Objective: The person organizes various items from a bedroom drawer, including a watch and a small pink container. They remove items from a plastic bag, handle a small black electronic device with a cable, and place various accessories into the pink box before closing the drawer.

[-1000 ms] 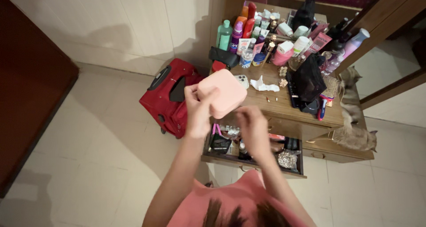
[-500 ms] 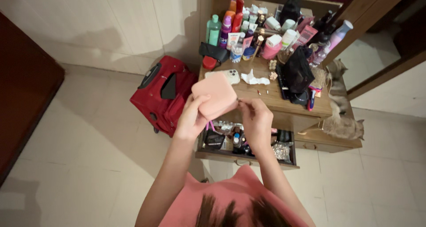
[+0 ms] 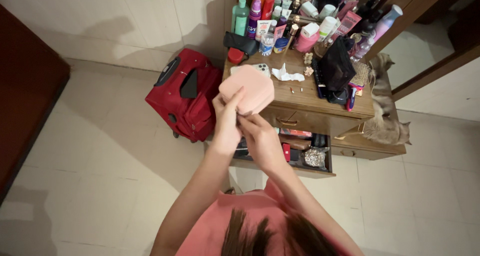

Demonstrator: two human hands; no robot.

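Note:
I hold a pink rounded square case (image 3: 248, 87) up in front of the wooden dresser (image 3: 320, 111). My left hand (image 3: 226, 117) grips its lower left side, thumb against the case. My right hand (image 3: 256, 132) is at the case's lower edge, fingers pinched on it; what they pinch is too small to tell. Below my hands an open drawer (image 3: 305, 158) shows small cosmetics and a glittery pouch (image 3: 315, 157).
The dresser top holds several bottles and tubes (image 3: 280, 16), a white phone (image 3: 259, 67), a crumpled tissue (image 3: 286, 75) and a black mesh bag (image 3: 336, 66). A red suitcase (image 3: 184, 94) stands left of the dresser. A cat (image 3: 382, 118) sits on the lower right shelf.
My right hand has moved left to the case's lower edge, close against my left hand. The case has turned slightly and the view has shifted toward the dresser.

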